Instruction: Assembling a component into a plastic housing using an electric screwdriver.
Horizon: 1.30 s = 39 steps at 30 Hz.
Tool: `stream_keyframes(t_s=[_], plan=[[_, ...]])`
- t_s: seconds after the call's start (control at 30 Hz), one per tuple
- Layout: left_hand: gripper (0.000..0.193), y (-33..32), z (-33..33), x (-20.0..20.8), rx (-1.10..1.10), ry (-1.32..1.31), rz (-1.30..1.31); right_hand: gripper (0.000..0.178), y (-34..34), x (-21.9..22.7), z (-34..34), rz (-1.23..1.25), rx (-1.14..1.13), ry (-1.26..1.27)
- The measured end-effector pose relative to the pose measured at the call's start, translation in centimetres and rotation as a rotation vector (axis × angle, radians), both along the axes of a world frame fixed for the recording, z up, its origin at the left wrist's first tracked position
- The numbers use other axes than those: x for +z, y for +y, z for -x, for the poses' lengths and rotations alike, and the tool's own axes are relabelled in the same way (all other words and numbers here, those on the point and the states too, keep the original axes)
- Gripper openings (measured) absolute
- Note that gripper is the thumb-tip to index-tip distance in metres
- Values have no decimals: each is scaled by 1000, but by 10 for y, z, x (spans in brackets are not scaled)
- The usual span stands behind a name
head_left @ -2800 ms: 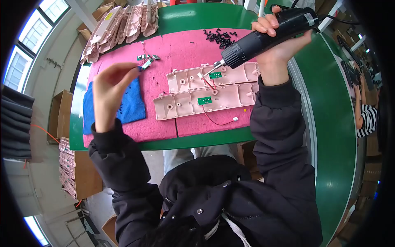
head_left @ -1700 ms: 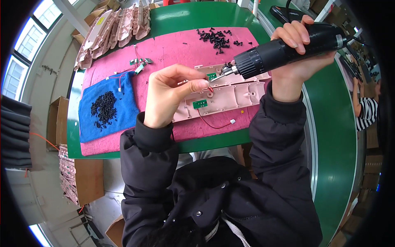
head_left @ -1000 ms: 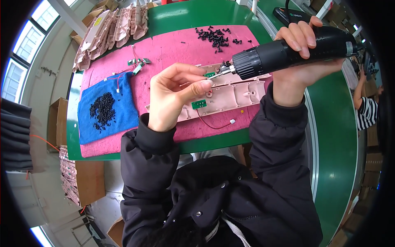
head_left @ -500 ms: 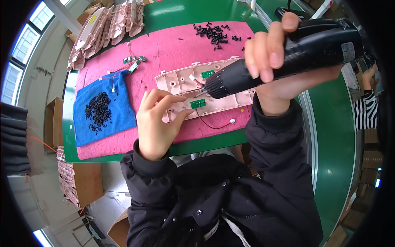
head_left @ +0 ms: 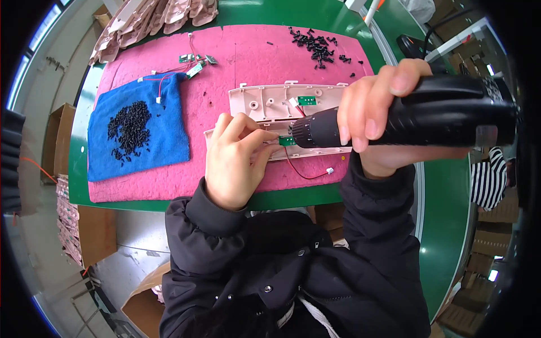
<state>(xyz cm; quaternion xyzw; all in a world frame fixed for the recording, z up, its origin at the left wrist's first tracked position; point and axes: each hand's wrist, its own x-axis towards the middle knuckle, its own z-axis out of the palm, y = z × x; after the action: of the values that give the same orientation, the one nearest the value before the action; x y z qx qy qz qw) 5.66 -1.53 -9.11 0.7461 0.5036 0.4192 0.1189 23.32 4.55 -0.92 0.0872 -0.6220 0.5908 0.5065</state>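
Observation:
My right hand [head_left: 380,110] grips a black electric screwdriver [head_left: 445,110], its ribbed front end pointing left. The screwdriver's nose is over a small green circuit board [head_left: 286,141] in the nearer pale pink plastic shell [head_left: 307,151]. At the board's left end, my left hand [head_left: 234,160] has its thumb and index finger pinched together; what is between them is too small to make out. A red and black wire [head_left: 296,170] with a white plug trails from this board onto the mat. Just beyond lies a second pink shell [head_left: 241,101], holding another green board [head_left: 306,101].
A pink foam mat [head_left: 242,56] covers the green table [head_left: 259,14]. Small black screws [head_left: 132,127] are heaped on a blue cloth [head_left: 169,135] at left. Larger black screws [head_left: 315,48] lie at the back. Spare boards [head_left: 194,69] and stacked pink shells [head_left: 149,19] are at back left.
My left thumb and index finger have closed together at the nearer board. The screwdriver has swung to nearly level, its nose now over that board. The whole view has shifted slightly.

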Motion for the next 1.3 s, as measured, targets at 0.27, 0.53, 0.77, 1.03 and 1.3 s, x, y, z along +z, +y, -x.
stream_keyframes(t_s=[0.27, 0.53, 0.77, 1.03, 1.3], plan=[[15, -6, 28, -15, -7, -46, -32, 63, -10, -11, 37, -32, 5, -138], [23, -21, 56, -37, -5, -144, -84, 49, -24, -13, 88, -112, 40, -271], [25, -31, 69, -33, -80, -273, -43, 40, -30, -11, 88, -101, 36, -146], [23, -25, 63, -28, -273, -497, 1, 48, -11, -31, 63, 133, 146, 182], [16, -28, 61, -21, -427, -712, 355, 48, -6, -27, 47, 109, 156, 177]])
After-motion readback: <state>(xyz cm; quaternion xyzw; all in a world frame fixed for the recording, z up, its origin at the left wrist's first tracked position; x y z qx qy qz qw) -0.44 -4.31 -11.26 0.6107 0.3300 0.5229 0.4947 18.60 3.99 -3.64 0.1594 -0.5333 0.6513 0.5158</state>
